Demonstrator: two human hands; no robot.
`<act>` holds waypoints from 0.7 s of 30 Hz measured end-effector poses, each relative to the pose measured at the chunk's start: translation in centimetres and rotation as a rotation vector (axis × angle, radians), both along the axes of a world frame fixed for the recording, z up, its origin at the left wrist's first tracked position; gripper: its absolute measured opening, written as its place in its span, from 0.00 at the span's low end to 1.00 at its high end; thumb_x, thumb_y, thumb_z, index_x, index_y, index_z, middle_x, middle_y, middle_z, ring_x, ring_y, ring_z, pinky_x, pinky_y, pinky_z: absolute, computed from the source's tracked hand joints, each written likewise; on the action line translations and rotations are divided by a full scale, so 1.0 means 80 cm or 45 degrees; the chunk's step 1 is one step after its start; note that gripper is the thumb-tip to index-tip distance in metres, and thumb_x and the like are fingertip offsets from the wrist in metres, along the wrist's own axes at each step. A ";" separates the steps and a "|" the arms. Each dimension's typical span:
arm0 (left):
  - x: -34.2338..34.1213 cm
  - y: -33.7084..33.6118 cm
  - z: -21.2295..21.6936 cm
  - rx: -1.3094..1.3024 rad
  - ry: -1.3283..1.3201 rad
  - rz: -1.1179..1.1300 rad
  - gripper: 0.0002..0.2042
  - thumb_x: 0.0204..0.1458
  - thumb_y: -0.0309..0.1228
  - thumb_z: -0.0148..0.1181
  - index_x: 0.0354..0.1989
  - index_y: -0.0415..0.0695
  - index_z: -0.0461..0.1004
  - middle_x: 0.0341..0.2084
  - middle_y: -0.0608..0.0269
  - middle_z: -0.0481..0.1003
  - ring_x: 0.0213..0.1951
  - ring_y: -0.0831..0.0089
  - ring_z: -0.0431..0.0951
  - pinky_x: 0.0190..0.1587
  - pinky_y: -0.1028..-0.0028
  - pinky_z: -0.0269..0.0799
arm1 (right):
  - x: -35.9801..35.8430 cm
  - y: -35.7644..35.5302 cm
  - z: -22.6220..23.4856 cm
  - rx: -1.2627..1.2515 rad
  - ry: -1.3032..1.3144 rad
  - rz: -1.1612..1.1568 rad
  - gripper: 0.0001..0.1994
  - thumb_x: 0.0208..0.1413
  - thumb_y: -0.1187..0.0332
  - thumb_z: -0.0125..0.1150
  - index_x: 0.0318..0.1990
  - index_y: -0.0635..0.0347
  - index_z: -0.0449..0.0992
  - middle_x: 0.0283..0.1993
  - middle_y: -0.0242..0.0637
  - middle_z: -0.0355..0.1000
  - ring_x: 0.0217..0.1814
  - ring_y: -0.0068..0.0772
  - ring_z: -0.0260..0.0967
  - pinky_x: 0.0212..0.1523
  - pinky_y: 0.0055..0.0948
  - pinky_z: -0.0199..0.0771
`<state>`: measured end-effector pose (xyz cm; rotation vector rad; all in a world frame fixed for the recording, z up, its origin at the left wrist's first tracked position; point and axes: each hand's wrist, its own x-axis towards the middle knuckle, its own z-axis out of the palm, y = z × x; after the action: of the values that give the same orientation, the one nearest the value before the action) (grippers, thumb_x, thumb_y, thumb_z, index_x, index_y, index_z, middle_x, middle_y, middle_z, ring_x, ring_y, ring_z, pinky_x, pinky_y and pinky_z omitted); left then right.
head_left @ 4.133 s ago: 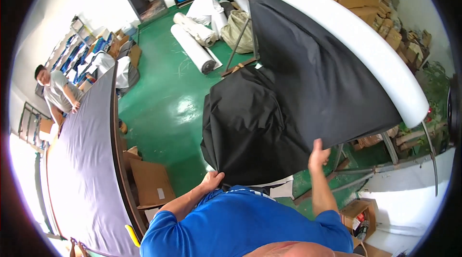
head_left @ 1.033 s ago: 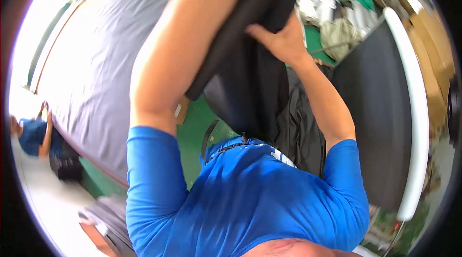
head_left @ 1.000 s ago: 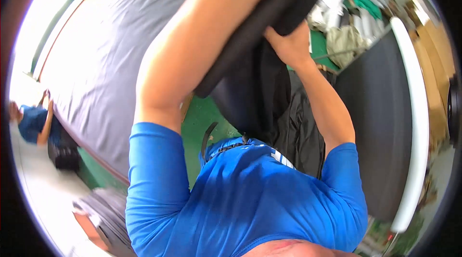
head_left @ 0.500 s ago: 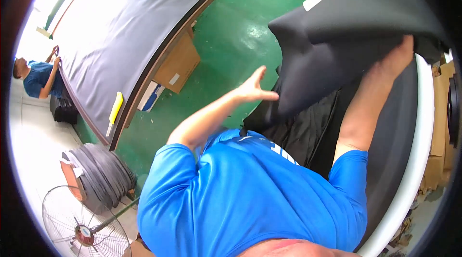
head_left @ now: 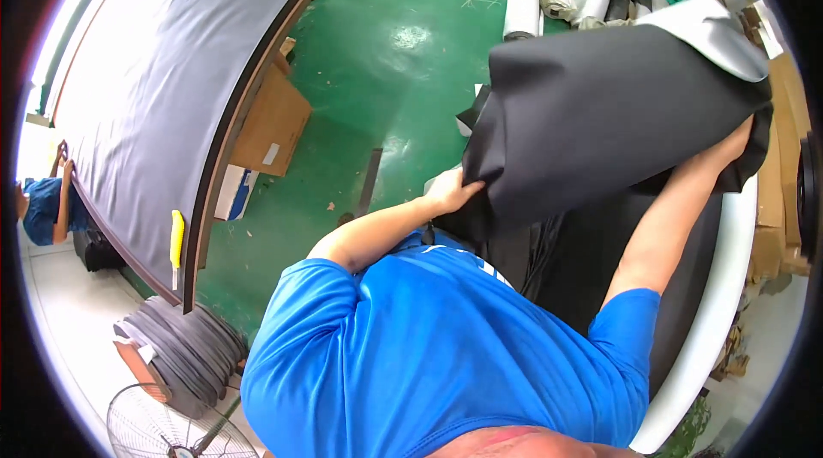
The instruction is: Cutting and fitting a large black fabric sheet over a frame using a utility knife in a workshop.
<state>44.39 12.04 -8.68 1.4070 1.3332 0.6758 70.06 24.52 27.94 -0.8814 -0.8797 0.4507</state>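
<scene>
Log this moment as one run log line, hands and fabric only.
left hand: grips lower left edge of black fabric sheet | right hand: grips its right edge | sheet: held up, spread between both hands, above green floor

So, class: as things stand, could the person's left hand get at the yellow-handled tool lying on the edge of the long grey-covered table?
Probably not. The left hand grips the lower edge of the big black fabric sheet, and the yellow-handled tool lies well off to the left, across bare green floor. Nothing blocks it, but the hand is occupied and far away.
</scene>
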 end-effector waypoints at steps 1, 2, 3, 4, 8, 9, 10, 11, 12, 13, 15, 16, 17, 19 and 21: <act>-0.022 0.000 -0.015 -0.023 0.152 0.013 0.19 0.53 0.39 0.60 0.49 0.39 0.72 0.44 0.41 0.75 0.50 0.52 0.75 0.51 0.61 0.69 | 0.018 0.006 -0.022 -0.065 0.070 0.030 0.23 0.59 0.59 0.54 0.54 0.71 0.69 0.55 0.43 0.70 0.53 0.40 0.69 0.53 0.38 0.71; -0.038 0.002 -0.023 -0.048 0.304 0.023 0.16 0.55 0.36 0.58 0.48 0.40 0.74 0.41 0.40 0.75 0.48 0.52 0.76 0.49 0.60 0.70 | 0.034 0.011 -0.045 -0.130 0.138 0.057 0.25 0.59 0.60 0.56 0.55 0.74 0.68 0.56 0.44 0.69 0.54 0.41 0.69 0.54 0.39 0.71; -0.051 0.000 -0.023 -0.049 0.308 0.057 0.16 0.55 0.36 0.58 0.48 0.40 0.74 0.41 0.40 0.75 0.48 0.52 0.76 0.49 0.60 0.70 | 0.041 0.010 -0.064 -0.221 0.211 -0.031 0.25 0.58 0.61 0.58 0.55 0.76 0.67 0.57 0.46 0.68 0.55 0.42 0.69 0.55 0.40 0.71; -0.077 -0.015 -0.023 0.059 0.203 0.220 0.13 0.55 0.36 0.56 0.42 0.39 0.74 0.38 0.41 0.75 0.45 0.48 0.75 0.46 0.58 0.70 | 0.038 0.022 -0.099 -0.328 0.299 -0.047 0.26 0.57 0.62 0.60 0.54 0.78 0.66 0.58 0.47 0.68 0.55 0.43 0.68 0.56 0.41 0.72; -0.157 -0.029 0.071 0.262 -0.079 0.203 0.07 0.53 0.28 0.55 0.37 0.40 0.72 0.30 0.44 0.75 0.38 0.50 0.77 0.40 0.61 0.72 | 0.155 -0.002 -0.217 -0.508 0.227 -0.406 0.24 0.50 0.64 0.66 0.50 0.74 0.71 0.55 0.47 0.69 0.51 0.42 0.71 0.54 0.43 0.74; -0.183 -0.034 0.111 0.381 -0.130 0.207 0.06 0.52 0.27 0.56 0.37 0.40 0.72 0.29 0.45 0.75 0.36 0.50 0.78 0.38 0.62 0.72 | 0.117 -0.015 -0.227 -0.536 0.221 -0.496 0.23 0.49 0.65 0.66 0.49 0.74 0.71 0.55 0.47 0.69 0.50 0.41 0.72 0.52 0.43 0.76; -0.206 -0.035 0.151 0.516 -0.204 0.176 0.06 0.51 0.26 0.56 0.36 0.40 0.72 0.28 0.46 0.74 0.34 0.51 0.78 0.36 0.62 0.72 | 0.138 -0.020 -0.253 -0.547 0.274 -0.576 0.23 0.48 0.66 0.68 0.45 0.77 0.72 0.54 0.47 0.70 0.50 0.43 0.72 0.51 0.43 0.77; -0.228 -0.035 0.192 0.590 -0.256 0.122 0.07 0.49 0.26 0.57 0.37 0.42 0.72 0.28 0.47 0.75 0.34 0.50 0.77 0.36 0.62 0.72 | 0.186 -0.025 -0.285 -0.609 0.275 -0.687 0.22 0.45 0.67 0.68 0.45 0.75 0.73 0.53 0.48 0.71 0.47 0.43 0.73 0.48 0.42 0.79; -0.251 -0.038 0.218 0.659 -0.257 0.113 0.08 0.48 0.26 0.57 0.37 0.43 0.73 0.28 0.48 0.76 0.34 0.49 0.77 0.35 0.62 0.73 | 0.120 -0.023 -0.290 -0.865 0.383 -0.782 0.24 0.41 0.67 0.71 0.41 0.79 0.72 0.50 0.50 0.72 0.45 0.43 0.74 0.47 0.42 0.80; -0.269 -0.035 0.229 0.790 -0.234 0.088 0.07 0.47 0.25 0.57 0.35 0.43 0.73 0.25 0.48 0.74 0.31 0.48 0.76 0.33 0.61 0.71 | 0.110 -0.013 -0.300 -0.895 0.416 -0.772 0.24 0.39 0.67 0.73 0.40 0.79 0.72 0.49 0.51 0.72 0.44 0.44 0.74 0.46 0.42 0.81; -0.320 -0.021 0.270 0.949 -0.349 0.089 0.05 0.45 0.25 0.58 0.29 0.40 0.70 0.18 0.47 0.69 0.25 0.45 0.72 0.27 0.58 0.67 | 0.133 0.021 -0.332 -0.879 0.361 -0.921 0.25 0.36 0.65 0.75 0.38 0.78 0.74 0.45 0.53 0.74 0.42 0.46 0.75 0.43 0.42 0.82; -0.354 -0.015 0.291 0.920 -0.311 0.184 0.04 0.44 0.24 0.57 0.28 0.39 0.70 0.19 0.46 0.69 0.25 0.46 0.73 0.27 0.59 0.67 | 0.080 0.057 -0.319 -0.856 0.250 -0.831 0.26 0.36 0.65 0.75 0.38 0.78 0.74 0.45 0.53 0.74 0.42 0.45 0.75 0.42 0.42 0.82; -0.391 -0.009 0.307 0.989 -0.346 0.344 0.04 0.42 0.23 0.57 0.26 0.38 0.70 0.20 0.46 0.70 0.26 0.47 0.74 0.27 0.60 0.68 | 0.024 0.091 -0.294 -0.821 0.138 -0.749 0.26 0.36 0.64 0.75 0.39 0.79 0.74 0.46 0.52 0.74 0.43 0.44 0.75 0.42 0.42 0.81; -0.487 -0.002 0.345 1.095 -0.059 0.467 0.06 0.44 0.20 0.56 0.32 0.39 0.73 0.23 0.50 0.72 0.25 0.62 0.74 0.30 0.67 0.70 | -0.096 0.171 -0.200 -0.859 -0.021 -0.767 0.34 0.33 0.52 0.76 0.38 0.79 0.76 0.45 0.51 0.75 0.43 0.42 0.74 0.45 0.39 0.78; -0.579 0.002 0.413 1.423 0.105 0.692 0.06 0.37 0.22 0.57 0.27 0.37 0.74 0.22 0.47 0.72 0.26 0.51 0.74 0.30 0.64 0.71 | -0.209 0.245 -0.067 -0.871 -0.251 -0.758 0.39 0.33 0.42 0.73 0.36 0.80 0.76 0.44 0.51 0.75 0.42 0.42 0.74 0.47 0.39 0.77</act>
<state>-1.90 12.21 24.39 1.9129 1.4673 1.9491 53.33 44.11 22.57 -1.7755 -0.5907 0.1315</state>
